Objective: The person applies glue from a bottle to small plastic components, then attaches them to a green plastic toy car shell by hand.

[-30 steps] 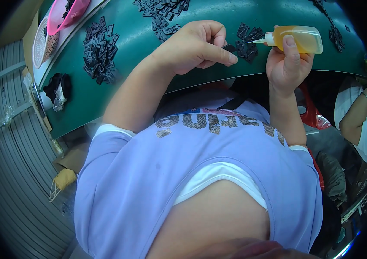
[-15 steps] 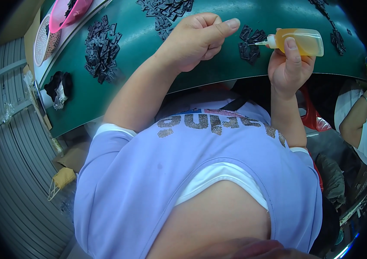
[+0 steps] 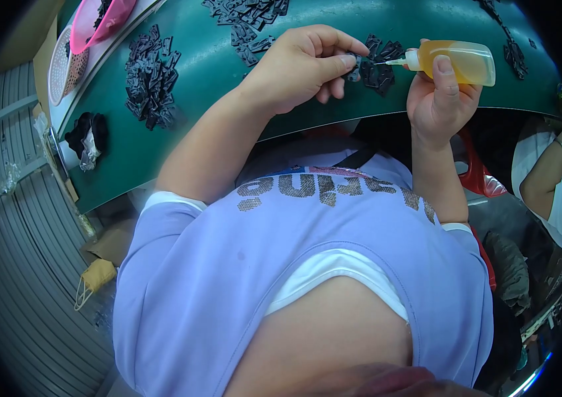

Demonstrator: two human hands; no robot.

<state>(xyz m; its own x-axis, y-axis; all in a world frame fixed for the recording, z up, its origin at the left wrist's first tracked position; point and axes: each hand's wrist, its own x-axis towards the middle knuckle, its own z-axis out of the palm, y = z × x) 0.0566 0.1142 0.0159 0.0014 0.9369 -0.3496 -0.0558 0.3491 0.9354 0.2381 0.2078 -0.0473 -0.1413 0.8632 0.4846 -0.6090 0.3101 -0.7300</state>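
Note:
My right hand [image 3: 445, 99] grips a clear squeeze bottle [image 3: 459, 61] of amber liquid, held on its side. Its thin needle tip points left toward my other hand. Between the thumb and fingers of my left hand [image 3: 314, 63] is a small black plastic part [image 3: 354, 68], partly hidden by the fingers. The needle's end lies close beside this part; whether they touch I cannot tell. Under and behind the needle, a small cluster of similar black parts [image 3: 380, 76] rests on the green table [image 3: 228, 92].
Larger heaps of black parts lie at the left [image 3: 152, 79] and far middle [image 3: 251, 16]; a line of them [image 3: 514, 56] is at the far right. A pink basket [image 3: 105, 30] and a pale perforated basket [image 3: 62, 69] stand far left. Another person's arm [image 3: 549, 172] shows at right.
My left hand has turned and its fingers have opened out, bringing a black part into view at the fingertips near the needle. The bottle has shifted slightly left.

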